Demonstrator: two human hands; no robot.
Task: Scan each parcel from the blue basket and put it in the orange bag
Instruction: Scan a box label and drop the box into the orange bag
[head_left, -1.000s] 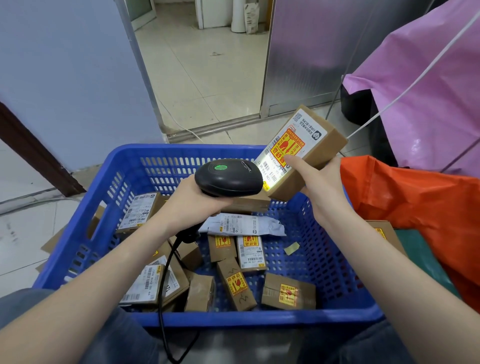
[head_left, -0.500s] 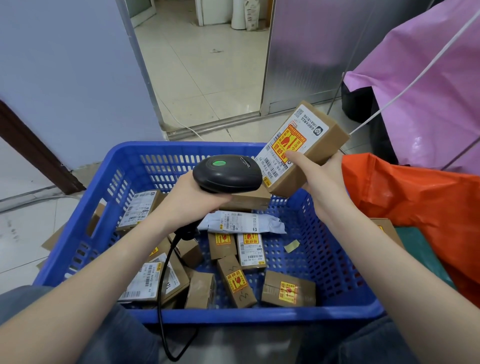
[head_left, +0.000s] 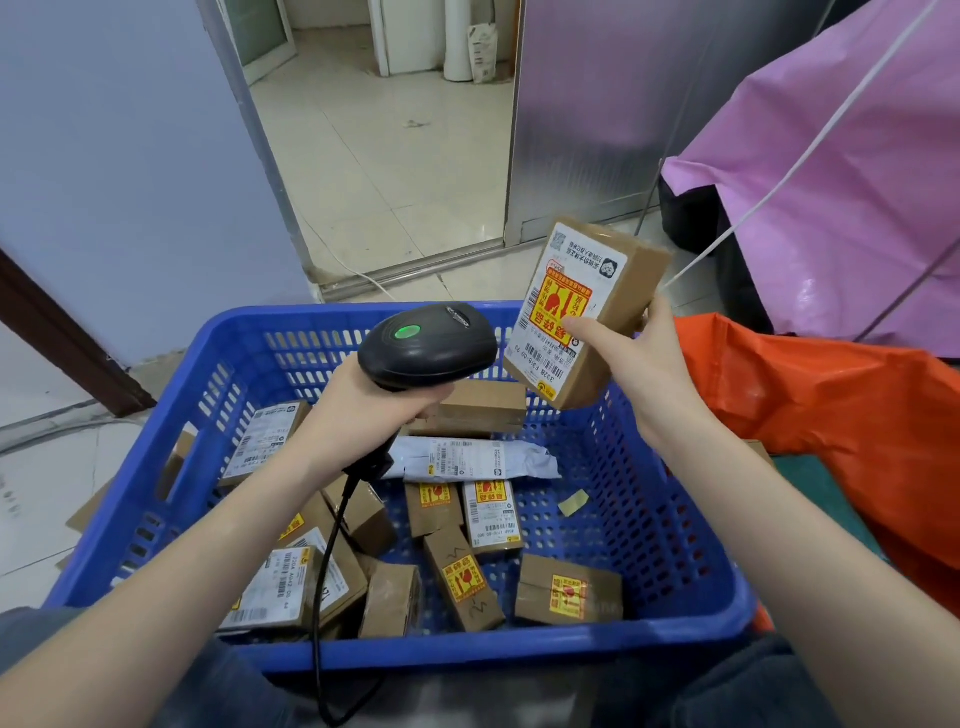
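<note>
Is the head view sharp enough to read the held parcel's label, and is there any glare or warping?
Head view: the parcel in the right hand is fairly sharp; large print reads, fine print doesn't. Head view: no glare on the label; soft sheen on the scanner in the left hand. Head view: wide-angle bending bows the basket rim and door frame.

A parcel-sorting room: labelled cardboard parcels (head_left: 457, 582) fill a blue basket (head_left: 675, 519), a handheld barcode scanner (head_left: 428, 345), plastic sacks (head_left: 852, 176) on tiled floor (head_left: 384, 156)
</note>
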